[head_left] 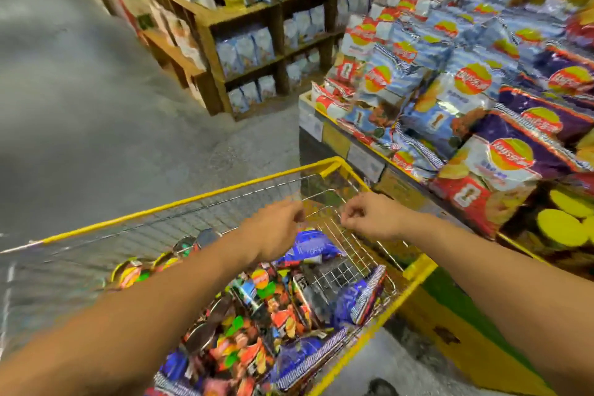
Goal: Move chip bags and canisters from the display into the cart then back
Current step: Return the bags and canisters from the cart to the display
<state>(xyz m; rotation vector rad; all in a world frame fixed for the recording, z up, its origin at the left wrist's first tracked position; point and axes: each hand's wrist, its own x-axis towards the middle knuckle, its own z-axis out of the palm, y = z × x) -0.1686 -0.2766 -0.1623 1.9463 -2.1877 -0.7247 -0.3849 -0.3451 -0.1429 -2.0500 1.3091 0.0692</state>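
Note:
The yellow-rimmed wire cart (193, 196) stands in front of me, filled with several chip bags (257, 325) and canisters (131, 273). A blue bag (308, 247) lies on top near the cart's far end. My left hand (276, 228) and my right hand (369, 215) hover side by side just above that bag, close to an inner wire panel (340, 235). Both have loosely curled fingers and I see nothing held in them. The display (340, 135) on the right carries piled chip bags (466, 90) and yellow-lidded canisters (562, 225).
Wooden shelves (244, 16) with pale blue bags stand at the back, across a grey floor (96, 90). The display's yellow base (456, 331) runs close along the cart's right side. A dark shoe tip (382, 387) shows at the bottom.

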